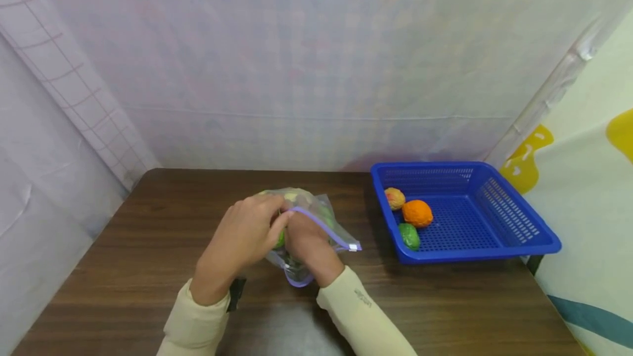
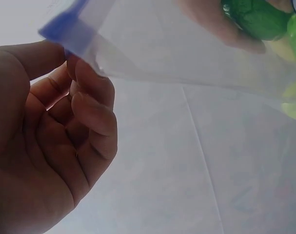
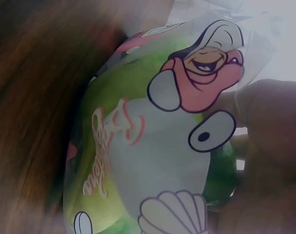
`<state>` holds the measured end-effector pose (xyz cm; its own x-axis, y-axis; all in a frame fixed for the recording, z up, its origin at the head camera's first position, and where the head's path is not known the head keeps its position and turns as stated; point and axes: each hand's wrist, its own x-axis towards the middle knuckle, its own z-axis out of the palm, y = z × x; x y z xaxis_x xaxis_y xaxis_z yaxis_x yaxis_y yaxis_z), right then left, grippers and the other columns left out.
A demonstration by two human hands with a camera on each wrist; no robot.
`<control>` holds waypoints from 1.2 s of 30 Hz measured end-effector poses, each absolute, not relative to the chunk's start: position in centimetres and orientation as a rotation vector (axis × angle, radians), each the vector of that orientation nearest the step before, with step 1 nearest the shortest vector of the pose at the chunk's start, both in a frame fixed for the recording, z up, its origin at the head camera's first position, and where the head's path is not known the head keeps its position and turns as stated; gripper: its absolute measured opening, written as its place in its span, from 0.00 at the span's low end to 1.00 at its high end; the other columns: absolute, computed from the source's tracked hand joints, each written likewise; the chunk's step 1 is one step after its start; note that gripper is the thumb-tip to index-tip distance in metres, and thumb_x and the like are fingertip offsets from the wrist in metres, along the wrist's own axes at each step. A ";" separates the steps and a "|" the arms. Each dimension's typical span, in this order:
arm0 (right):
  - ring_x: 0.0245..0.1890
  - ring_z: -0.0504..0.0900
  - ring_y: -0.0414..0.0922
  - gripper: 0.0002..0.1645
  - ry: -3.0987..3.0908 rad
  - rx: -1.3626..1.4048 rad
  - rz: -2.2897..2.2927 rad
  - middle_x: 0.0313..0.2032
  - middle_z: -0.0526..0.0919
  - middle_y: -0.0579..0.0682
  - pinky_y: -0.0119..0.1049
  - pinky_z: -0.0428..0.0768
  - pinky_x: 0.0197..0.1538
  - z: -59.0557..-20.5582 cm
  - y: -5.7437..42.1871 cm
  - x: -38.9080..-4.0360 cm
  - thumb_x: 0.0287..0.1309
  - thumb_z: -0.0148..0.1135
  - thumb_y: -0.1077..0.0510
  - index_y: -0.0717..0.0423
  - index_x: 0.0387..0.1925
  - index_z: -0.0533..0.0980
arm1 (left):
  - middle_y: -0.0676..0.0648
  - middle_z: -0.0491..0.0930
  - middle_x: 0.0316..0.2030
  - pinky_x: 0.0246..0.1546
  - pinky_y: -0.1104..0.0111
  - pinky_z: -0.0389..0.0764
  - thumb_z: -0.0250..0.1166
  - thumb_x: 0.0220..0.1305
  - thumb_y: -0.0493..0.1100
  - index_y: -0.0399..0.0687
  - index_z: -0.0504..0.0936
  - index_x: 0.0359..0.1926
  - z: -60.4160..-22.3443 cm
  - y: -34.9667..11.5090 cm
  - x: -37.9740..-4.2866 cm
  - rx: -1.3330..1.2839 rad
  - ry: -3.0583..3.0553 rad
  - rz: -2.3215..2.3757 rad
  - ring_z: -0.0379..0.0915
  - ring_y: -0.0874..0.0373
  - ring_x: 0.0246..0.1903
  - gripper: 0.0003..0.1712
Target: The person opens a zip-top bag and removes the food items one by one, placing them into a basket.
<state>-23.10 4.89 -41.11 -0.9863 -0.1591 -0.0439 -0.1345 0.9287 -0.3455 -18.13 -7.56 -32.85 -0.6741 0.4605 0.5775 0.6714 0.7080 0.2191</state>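
A clear slider zip bag point(image 1: 323, 207) with a purple zip strip and cartoon prints stands over the table, holding light green and dark green produce. My left hand point(image 1: 244, 229) pinches the bag's top edge at one end of the zip, between thumb and fingers; in the left wrist view the left hand point(image 2: 60, 126) has its other fingers curled. Through the mouth, my right hand point(image 1: 309, 238) reaches inside. In the left wrist view its fingers point(image 2: 221, 24) curl around a dark green fruit or vegetable point(image 2: 257, 18). Pale green produce point(image 3: 152, 161) shows through the printed plastic in the right wrist view.
A blue plastic basket point(image 1: 467, 251) stands at the right of the brown wooden table point(image 1: 163, 224). It holds an orange fruit point(image 1: 417, 213), a yellowish-red fruit point(image 1: 395, 199) and a green piece point(image 1: 409, 236). Pale curtains point(image 1: 316, 70) hang behind and beside the table.
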 end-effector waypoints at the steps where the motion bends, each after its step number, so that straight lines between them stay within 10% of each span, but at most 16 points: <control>1: 0.27 0.77 0.42 0.08 3.014 -0.222 -0.533 0.33 0.85 0.45 0.37 0.79 0.27 -41.1 4.8 -23.2 0.61 0.56 0.61 0.48 0.35 0.82 | 0.50 0.82 0.24 0.20 0.58 0.80 0.67 0.60 0.38 0.45 0.84 0.29 -32.8 -7.5 -18.1 -0.865 -2.424 -0.574 0.75 0.58 0.23 0.03; 15: 0.23 0.75 0.42 0.10 2.998 -0.254 -0.608 0.29 0.82 0.45 0.35 0.77 0.23 -40.8 5.1 -23.0 0.56 0.57 0.65 0.48 0.31 0.81 | 0.49 0.81 0.24 0.20 0.58 0.79 0.68 0.60 0.39 0.44 0.83 0.29 -32.6 -7.5 -18.0 -0.859 -2.449 -0.561 0.73 0.58 0.22 0.04; 23: 0.31 0.77 0.46 0.04 3.348 -0.644 -0.213 0.25 0.82 0.45 0.44 0.78 0.45 -40.0 5.7 -22.1 0.52 0.62 0.60 0.48 0.30 0.81 | 0.50 0.81 0.23 0.19 0.58 0.79 0.68 0.60 0.39 0.45 0.84 0.30 -32.8 -7.6 -18.2 -0.847 -2.430 -0.573 0.72 0.58 0.21 0.04; 36: 0.23 0.76 0.41 0.08 3.162 -0.515 -0.406 0.29 0.82 0.45 0.40 0.81 0.23 -37.3 6.0 -19.4 0.55 0.65 0.58 0.52 0.39 0.81 | 0.50 0.80 0.22 0.17 0.62 0.75 0.68 0.61 0.40 0.45 0.83 0.28 -32.8 -7.8 -18.2 -0.826 -2.432 -0.615 0.69 0.60 0.18 0.05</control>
<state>-19.45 6.05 -37.29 -0.9453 -0.3008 0.1259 -0.3228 0.9177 -0.2315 -18.22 -7.83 -32.80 -0.6935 0.4289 0.5788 0.6525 0.7145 0.2524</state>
